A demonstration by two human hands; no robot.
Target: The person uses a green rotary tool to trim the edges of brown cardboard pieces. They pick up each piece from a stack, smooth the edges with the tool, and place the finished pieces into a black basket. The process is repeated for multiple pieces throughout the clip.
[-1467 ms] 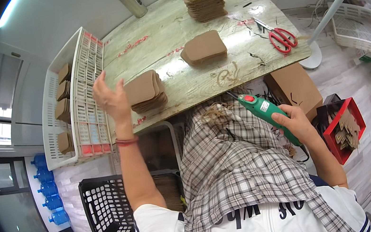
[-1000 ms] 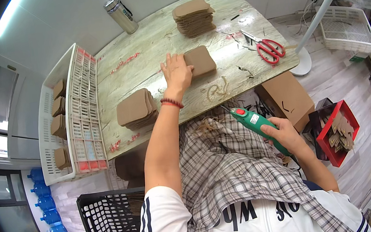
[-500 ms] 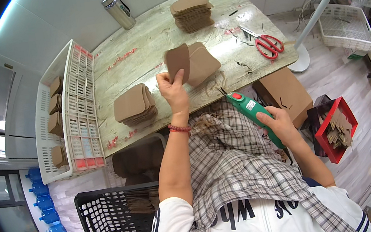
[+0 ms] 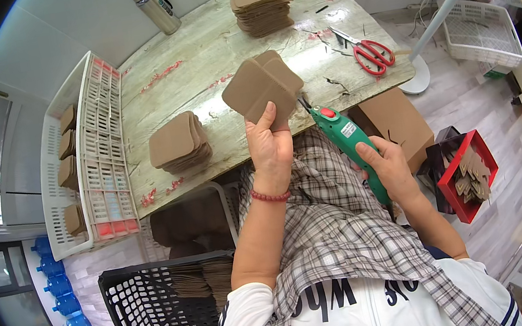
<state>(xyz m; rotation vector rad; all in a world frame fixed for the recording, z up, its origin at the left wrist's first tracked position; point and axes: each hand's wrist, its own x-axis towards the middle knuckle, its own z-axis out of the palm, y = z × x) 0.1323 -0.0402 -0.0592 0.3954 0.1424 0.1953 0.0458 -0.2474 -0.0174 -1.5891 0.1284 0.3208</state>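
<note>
My left hand (image 4: pixel 271 148) is closed, thumb on top, on a flat brown piece (image 4: pixel 255 93) with rounded corners. A second brown piece (image 4: pixel 285 73) shows from behind it; whether the two are joined I cannot tell. In my right hand (image 4: pixel 385 168) is a green electric hand cutter (image 4: pixel 348 136) with a red button, its narrow tip close to the right edge of the brown pieces. A stack of similar pieces (image 4: pixel 176 138) lies on the table left of my hand, and a taller stack (image 4: pixel 263 11) stands at the far side.
On the table (image 4: pixel 204 53) lie red-handled scissors (image 4: pixel 373 55) and dark scraps. A steel flask (image 4: pixel 157 10) stands at the far left. A white crate (image 4: pixel 103 146) adjoins the left edge. Below are a black basket (image 4: pixel 155 314), a cardboard box (image 4: pixel 397 122) and a red box (image 4: pixel 469 176).
My left hand has moved slightly right and turned the brown piece flat, largely covering the second one. The cutter in my right hand has shifted a little, its tip now beside the pieces.
</note>
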